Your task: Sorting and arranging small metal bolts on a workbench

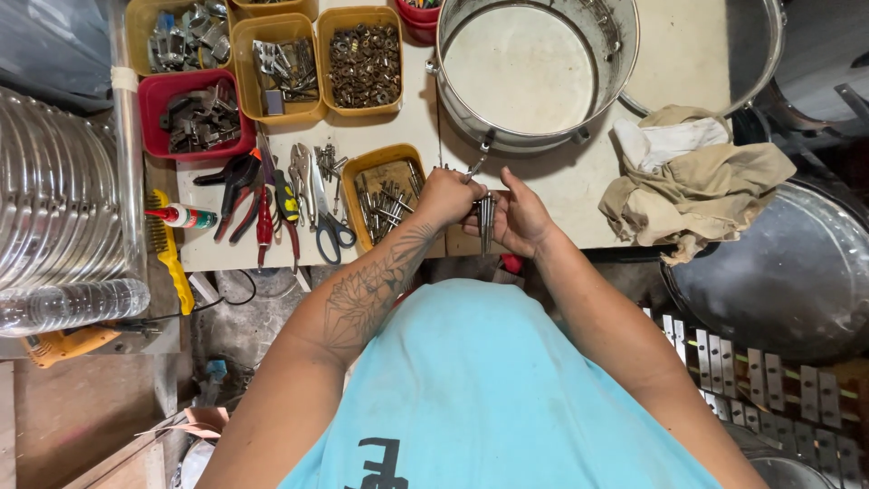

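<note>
Beside a yellow bin (pixel 364 172) of metal rods, left hand (pixel 445 197) and right hand (pixel 516 217) together grip a rod bundle (pixel 486 217).

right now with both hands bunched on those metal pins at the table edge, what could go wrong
The metal pins are held right over the table edge, so a slip by the left hand or right hand could likely drop them to the floor. Their ends may also jab a palm. The metal pot sits close ahead, so an elbow jolt might knock it.
</note>
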